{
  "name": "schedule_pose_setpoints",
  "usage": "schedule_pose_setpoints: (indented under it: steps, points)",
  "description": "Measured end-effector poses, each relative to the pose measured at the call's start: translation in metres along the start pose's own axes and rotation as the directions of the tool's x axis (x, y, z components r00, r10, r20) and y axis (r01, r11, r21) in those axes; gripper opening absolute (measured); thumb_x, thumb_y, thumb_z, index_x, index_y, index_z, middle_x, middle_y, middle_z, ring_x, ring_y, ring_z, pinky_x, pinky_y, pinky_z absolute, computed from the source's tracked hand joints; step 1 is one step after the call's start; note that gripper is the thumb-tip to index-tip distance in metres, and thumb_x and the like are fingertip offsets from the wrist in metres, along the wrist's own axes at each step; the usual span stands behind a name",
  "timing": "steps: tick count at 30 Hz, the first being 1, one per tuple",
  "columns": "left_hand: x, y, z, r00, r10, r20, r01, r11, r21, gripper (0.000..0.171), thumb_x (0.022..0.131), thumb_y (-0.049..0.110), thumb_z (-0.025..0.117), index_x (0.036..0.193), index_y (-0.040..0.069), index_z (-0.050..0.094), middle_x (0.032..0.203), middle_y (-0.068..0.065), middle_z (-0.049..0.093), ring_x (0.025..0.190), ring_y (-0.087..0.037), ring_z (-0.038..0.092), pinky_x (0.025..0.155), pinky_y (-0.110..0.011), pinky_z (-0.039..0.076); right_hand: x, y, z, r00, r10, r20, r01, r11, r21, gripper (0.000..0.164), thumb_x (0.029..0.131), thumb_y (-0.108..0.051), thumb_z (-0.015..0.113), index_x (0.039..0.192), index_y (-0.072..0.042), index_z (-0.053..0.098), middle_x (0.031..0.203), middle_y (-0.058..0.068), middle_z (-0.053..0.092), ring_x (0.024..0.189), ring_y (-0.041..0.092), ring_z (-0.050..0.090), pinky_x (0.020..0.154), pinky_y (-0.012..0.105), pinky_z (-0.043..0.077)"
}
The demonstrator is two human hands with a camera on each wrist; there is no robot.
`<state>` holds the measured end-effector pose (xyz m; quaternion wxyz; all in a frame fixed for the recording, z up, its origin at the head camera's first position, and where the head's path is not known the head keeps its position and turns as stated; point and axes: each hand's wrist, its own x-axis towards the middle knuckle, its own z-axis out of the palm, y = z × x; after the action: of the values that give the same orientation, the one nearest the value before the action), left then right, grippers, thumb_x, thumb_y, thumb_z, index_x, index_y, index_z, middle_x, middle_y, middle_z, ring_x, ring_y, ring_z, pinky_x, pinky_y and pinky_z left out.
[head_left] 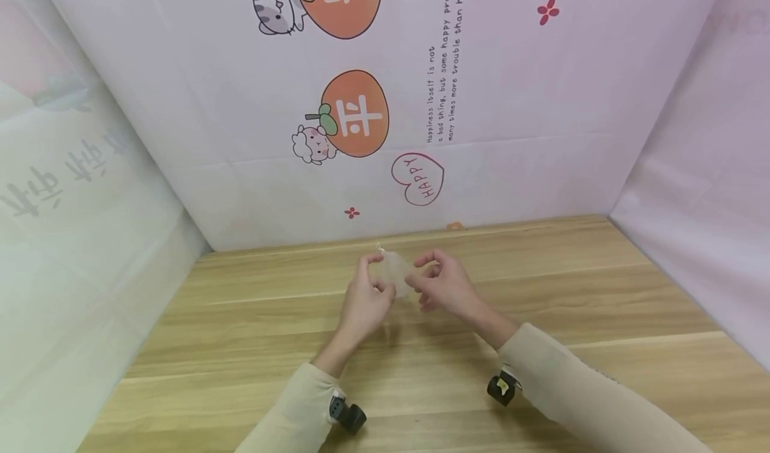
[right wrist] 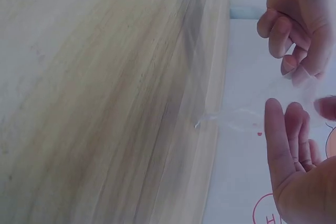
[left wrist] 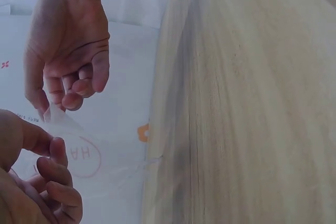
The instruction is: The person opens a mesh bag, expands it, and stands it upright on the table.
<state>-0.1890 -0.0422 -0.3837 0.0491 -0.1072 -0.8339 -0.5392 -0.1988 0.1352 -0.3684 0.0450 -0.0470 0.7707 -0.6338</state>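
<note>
A small white translucent pouch [head_left: 396,274] with a thin looped cord [head_left: 379,246] at its upper left corner is raised between my two hands over the table. My left hand [head_left: 365,303] grips its left side, forefinger near the corded corner and thumb lower down. From the other side my right hand [head_left: 448,284] pinches the right edge, its fingers loosely bent. The left wrist view has the pouch drawn up to a peak at the right hand's fingertips [left wrist: 42,109]. Seen from the right wrist, the sheer cloth spans both hands; the exact finger contact is hard to see.
A wood-grain table [head_left: 271,346] lies beneath both hands. Behind it rises a printed white cloth wall [head_left: 511,105], with more cloth at left and right. Small black wrist cameras [head_left: 347,414] hang under the sleeves [head_left: 289,409].
</note>
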Motion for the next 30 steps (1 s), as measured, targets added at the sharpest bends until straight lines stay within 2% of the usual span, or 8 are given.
schedule_pose_setpoints:
  steps: [3,11,25,28,30]
  points:
    - [0.0003,0.0014,-0.0008,1.000,0.009,0.004,-0.009,1.000,-0.011,0.057,0.090,0.000,0.060,0.143,0.007,0.040,0.069,0.001,0.059,0.045,-0.007,0.040,0.041,-0.020,0.032,-0.0002,-0.0002,-0.0008,1.000,0.011,0.010,-0.011,1.000,-0.029,0.031,0.088,-0.011,0.073,0.113,-0.003,0.055,0.077,0.013,0.065,0.058,0.021,0.062,0.057,0.043,0.060]
    - [0.0020,0.0035,0.0002,0.999,0.015,0.030,-0.015,1.000,0.026,0.058,0.091,0.000,0.060,0.144,0.007,0.039,0.070,0.001,0.060,0.044,-0.006,0.040,0.040,-0.019,0.031,0.0004,0.0008,-0.0009,0.999,-0.034,0.008,0.035,0.996,-0.082,0.010,0.088,0.000,0.068,0.091,0.001,0.059,0.074,0.011,0.066,0.054,0.018,0.062,0.053,0.037,0.059]
    - [0.0040,0.0030,0.0000,1.000,0.001,0.003,-0.001,0.997,0.071,0.055,0.090,0.000,0.062,0.141,0.010,0.043,0.067,0.002,0.057,0.045,-0.006,0.040,0.040,-0.019,0.030,0.0002,0.0046,0.0010,0.999,-0.033,-0.013,0.031,0.993,-0.110,0.013,0.087,0.001,0.070,0.082,-0.002,0.057,0.068,0.010,0.065,0.049,0.015,0.059,0.052,0.034,0.058]
    - [0.0041,0.0025,0.0000,1.000,0.001,0.005,-0.002,0.997,0.079,0.055,0.090,0.000,0.062,0.141,0.010,0.044,0.068,0.002,0.057,0.045,-0.006,0.040,0.040,-0.019,0.030,0.0005,0.0055,0.0010,0.999,-0.034,-0.006,0.033,0.989,-0.145,0.015,0.086,-0.001,0.072,0.083,-0.002,0.057,0.070,0.009,0.064,0.049,0.018,0.060,0.053,0.035,0.059]
    - [0.0038,0.0029,-0.0003,1.000,0.004,0.007,-0.004,0.996,0.087,0.055,0.090,0.000,0.062,0.141,0.009,0.044,0.067,0.003,0.057,0.045,-0.007,0.040,0.040,-0.019,0.030,0.0015,0.0054,0.0000,0.999,-0.049,-0.005,0.047,0.978,-0.201,0.018,0.086,-0.007,0.074,0.089,-0.002,0.057,0.075,0.009,0.062,0.053,0.018,0.060,0.053,0.034,0.058]
